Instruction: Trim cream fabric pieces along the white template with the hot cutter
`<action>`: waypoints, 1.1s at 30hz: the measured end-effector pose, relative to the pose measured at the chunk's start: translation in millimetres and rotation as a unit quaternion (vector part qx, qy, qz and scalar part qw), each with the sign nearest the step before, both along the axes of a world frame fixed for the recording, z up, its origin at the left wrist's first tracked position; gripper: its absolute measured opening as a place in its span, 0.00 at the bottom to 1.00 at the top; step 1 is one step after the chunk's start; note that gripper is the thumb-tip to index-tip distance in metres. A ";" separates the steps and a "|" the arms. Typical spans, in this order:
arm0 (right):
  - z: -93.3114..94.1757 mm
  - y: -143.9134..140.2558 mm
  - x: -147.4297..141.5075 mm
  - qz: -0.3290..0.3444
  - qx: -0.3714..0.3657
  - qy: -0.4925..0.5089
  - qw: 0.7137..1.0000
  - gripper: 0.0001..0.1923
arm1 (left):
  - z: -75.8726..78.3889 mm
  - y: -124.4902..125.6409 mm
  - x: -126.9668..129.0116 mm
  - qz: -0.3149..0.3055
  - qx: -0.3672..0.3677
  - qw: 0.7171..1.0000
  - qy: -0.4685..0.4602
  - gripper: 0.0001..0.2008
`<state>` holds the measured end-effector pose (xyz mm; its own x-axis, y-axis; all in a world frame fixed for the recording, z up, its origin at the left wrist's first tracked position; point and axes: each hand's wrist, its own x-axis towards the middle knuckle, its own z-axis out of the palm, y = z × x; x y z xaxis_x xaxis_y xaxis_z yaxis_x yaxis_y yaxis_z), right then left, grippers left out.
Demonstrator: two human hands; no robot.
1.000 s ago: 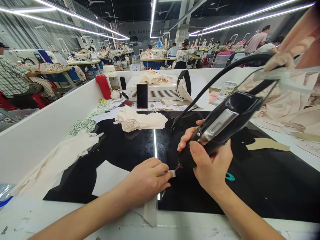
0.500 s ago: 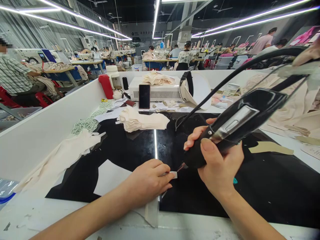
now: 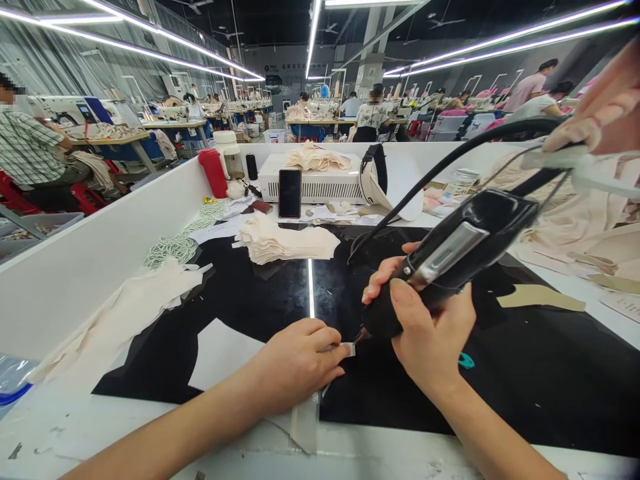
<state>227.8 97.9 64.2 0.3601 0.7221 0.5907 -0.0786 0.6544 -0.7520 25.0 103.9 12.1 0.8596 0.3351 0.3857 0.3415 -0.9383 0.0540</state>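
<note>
One head-worn camera looks forward and down across the white-walled workbench (image 3: pixel 100 283). The left hand (image 3: pixel 300 363) and right hand (image 3: pixel 431 343) lie close before it, low in the view; beyond the far wall (image 3: pixel 433 151), sewing tables (image 3: pixel 320 121) and tube lights (image 3: pixel 313 33) recede.

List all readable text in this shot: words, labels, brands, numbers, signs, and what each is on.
No word or number reads clearly.
Far wall: logo and lettering, too blurred.
Pillar sign: triangle symbol; any wording too small.
Left paper: faint print, too small.
Right paper: marks, unreadable.
Tool in the right hand: no legible label.
</note>
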 end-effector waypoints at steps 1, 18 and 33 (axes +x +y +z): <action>0.9 0.0 -0.2 0.003 0.000 0.005 1.000 0.21 | -0.3 0.6 -0.4 0.001 0.000 1.000 0.002 0.12; 0.0 -8.9 -2.8 0.004 -0.006 -0.005 1.000 0.22 | 3.5 1.9 -4.3 -0.007 -0.019 1.000 -0.001 0.12; 2.3 -11.5 0.4 0.006 -0.013 0.016 1.000 0.25 | 9.5 -8.8 -30.4 0.017 -0.017 0.998 -0.053 0.12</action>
